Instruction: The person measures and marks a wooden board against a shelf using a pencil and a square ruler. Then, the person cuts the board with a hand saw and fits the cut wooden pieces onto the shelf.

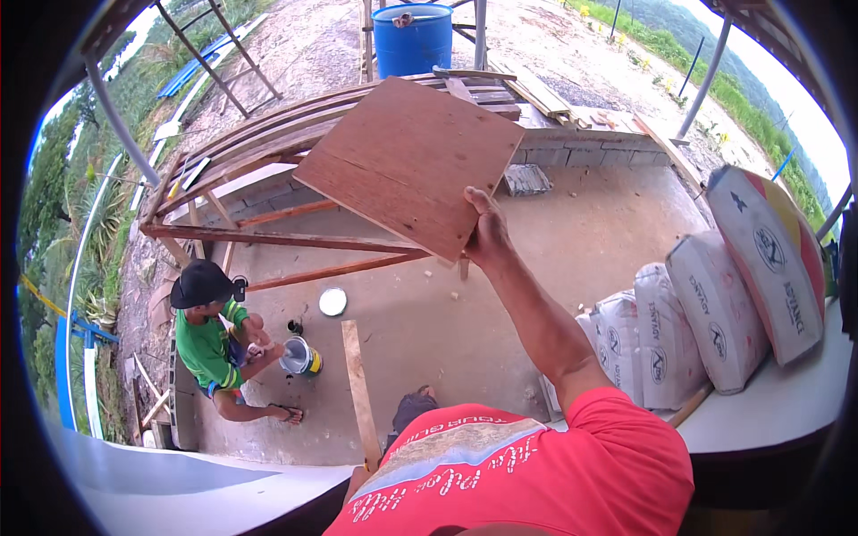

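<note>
My right hand [485, 230] is closed on the near right edge of a square reddish-brown plywood board [407, 165], thumb on top. It holds the board up in front of me, tilted, and the fingers underneath are hidden. A short wooden stub shows below the board near my hand. At the lower edge, only a small part of my left arm [357, 481] shows, with a yellowish band. My left fingers are hidden. Right by it is the lower end of a long pale wooden plank [360, 384]; whether I grip that plank, I cannot tell.
At left, a person in green [207, 348] crouches, hands at a paint bucket [313, 359]. A white lid [332, 302] lies on the concrete floor. Cement bags [715, 308] lean at right. Timber framing [286, 239] and a blue drum [413, 43] stand beyond.
</note>
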A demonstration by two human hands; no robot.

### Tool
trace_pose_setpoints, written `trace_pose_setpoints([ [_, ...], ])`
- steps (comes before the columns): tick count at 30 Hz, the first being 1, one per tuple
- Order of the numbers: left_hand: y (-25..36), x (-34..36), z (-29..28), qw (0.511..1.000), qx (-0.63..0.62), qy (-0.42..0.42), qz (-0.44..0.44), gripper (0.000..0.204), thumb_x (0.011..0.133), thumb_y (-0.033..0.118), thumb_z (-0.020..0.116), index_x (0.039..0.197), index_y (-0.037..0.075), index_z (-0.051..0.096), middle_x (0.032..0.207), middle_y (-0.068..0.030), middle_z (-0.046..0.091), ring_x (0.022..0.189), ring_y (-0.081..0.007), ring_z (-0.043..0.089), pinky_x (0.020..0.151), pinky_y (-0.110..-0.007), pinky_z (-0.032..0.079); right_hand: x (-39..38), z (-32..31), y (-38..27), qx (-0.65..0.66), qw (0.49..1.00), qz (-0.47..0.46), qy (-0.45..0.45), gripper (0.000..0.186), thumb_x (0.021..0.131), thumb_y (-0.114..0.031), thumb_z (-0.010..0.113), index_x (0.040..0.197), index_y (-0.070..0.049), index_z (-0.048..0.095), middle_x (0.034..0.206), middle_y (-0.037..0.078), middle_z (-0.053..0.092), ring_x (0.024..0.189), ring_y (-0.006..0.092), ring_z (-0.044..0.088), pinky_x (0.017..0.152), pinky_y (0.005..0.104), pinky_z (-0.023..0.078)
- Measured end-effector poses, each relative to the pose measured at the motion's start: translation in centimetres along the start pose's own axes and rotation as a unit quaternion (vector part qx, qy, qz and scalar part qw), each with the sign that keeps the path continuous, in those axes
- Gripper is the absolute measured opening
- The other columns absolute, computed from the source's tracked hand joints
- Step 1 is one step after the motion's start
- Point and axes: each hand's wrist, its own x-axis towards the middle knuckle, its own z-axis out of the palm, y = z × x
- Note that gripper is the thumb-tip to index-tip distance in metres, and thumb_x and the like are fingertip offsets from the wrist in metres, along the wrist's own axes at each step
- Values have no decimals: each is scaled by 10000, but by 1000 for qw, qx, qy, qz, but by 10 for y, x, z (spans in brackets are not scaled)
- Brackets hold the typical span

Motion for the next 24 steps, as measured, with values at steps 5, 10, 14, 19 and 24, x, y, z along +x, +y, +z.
trace_pose_setpoints([
  [5, 91, 53, -59, 999, 27, -22, -6, 579, 564, 376, 888, 886, -68, 702, 856, -130, 709, 796, -186, 683, 674, -335, 541, 153, 27, 25, -91, 995, 12, 30, 473, 877, -236, 626, 1237, 22, 457, 1185, 173, 569, 1108, 303, 570, 1014, 475, 441],
  [10, 179, 71, -102, 997, 56, -18, -41, 733, 536, 489, 864, 926, -108, 691, 924, -201, 711, 862, -260, 706, 731, -358, 554, 315, 38, 42, -109, 989, 104, 9, 511, 877, -229, 630, 1277, 9, 420, 1190, 161, 541, 1110, 314, 563, 946, 506, 487],
  [14, 236, 78, -108, 992, 88, -63, -71, 759, 522, 529, 850, 947, -81, 702, 965, -210, 707, 878, -288, 705, 755, -366, 556, 442, 21, 40, -100, 983, 153, -31, 521, 889, -233, 612, 1294, 18, 400, 1199, 174, 530, 1145, 335, 552, 990, 520, 474],
  [19, 268, 81, -66, 988, 117, -61, -83, 735, 563, 552, 807, 981, -45, 708, 1002, -221, 698, 910, -312, 693, 786, -379, 538, 540, 4, 85, -180, 969, 170, -4, 505, 864, -258, 633, 1251, 9, 448, 1180, 174, 564, 1127, 313, 555, 1018, 482, 439],
  [24, 362, 83, -76, 983, 125, -120, -60, 640, 624, 549, 747, 923, -15, 720, 979, -241, 689, 906, -343, 686, 761, -418, 527, 594, -37, 78, -214, 955, 203, 37, 518, 884, -219, 622, 1286, 31, 412, 1225, 188, 545, 1131, 310, 565, 1008, 455, 460],
])
